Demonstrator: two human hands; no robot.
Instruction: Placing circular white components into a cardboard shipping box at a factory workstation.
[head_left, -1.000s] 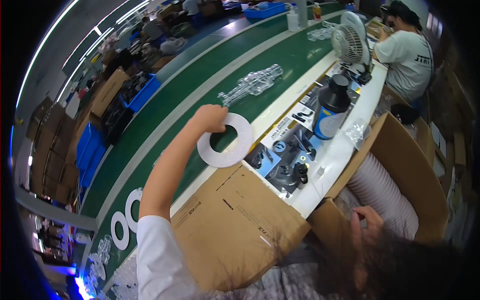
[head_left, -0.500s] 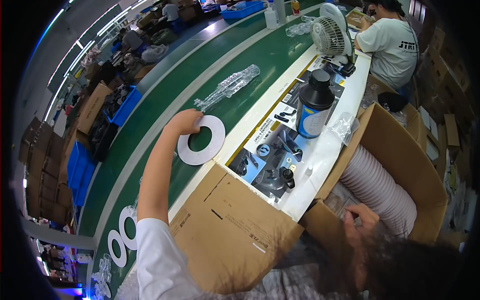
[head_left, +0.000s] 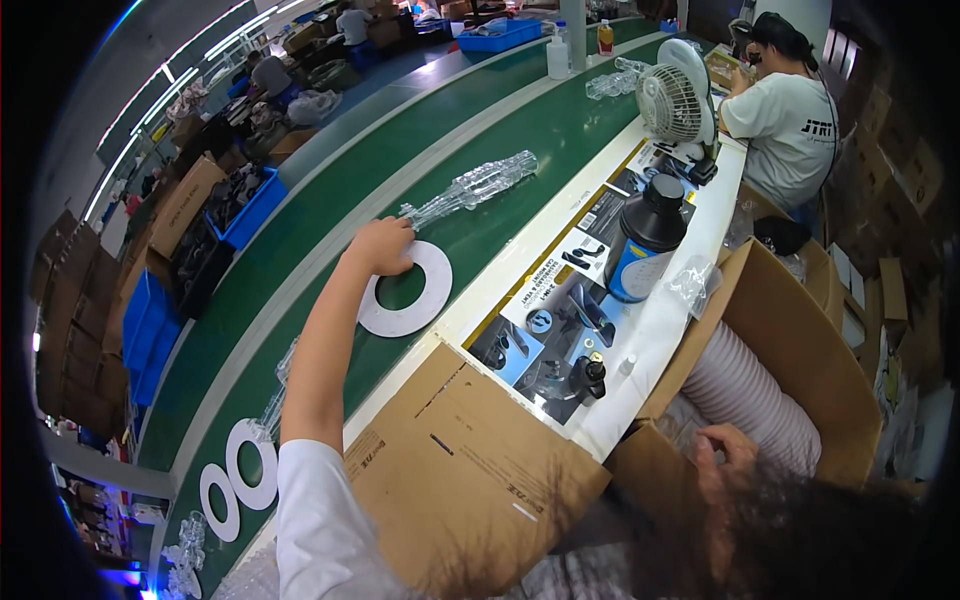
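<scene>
My left hand [head_left: 383, 247] reaches out over the green conveyor belt [head_left: 490, 235], its fingers closed on the upper left rim of a flat white ring [head_left: 433, 290]. The tapered end of a clear plastic piece [head_left: 480, 188] lies just beyond that hand. At the lower right, my right hand [head_left: 728, 462] is held curled beside an open carton [head_left: 800, 330], and hair covers part of it. I cannot make out whether anything is between its fingers. A long stack of white rings [head_left: 755, 390] lies inside the carton.
Along the white ledge stand a black bottle with a blue label [head_left: 650, 235], a small black bottle [head_left: 588, 378] and a fan [head_left: 675, 100]. Cardboard [head_left: 470, 470] covers the near ledge. More white rings [head_left: 252, 463] lie on the belt at lower left. A co-worker [head_left: 790, 120] sits at the far right.
The view has shifted slightly. My left hand stays at the white ring's rim, now covering less of its upper edge. My right hand remains curled by the carton.
</scene>
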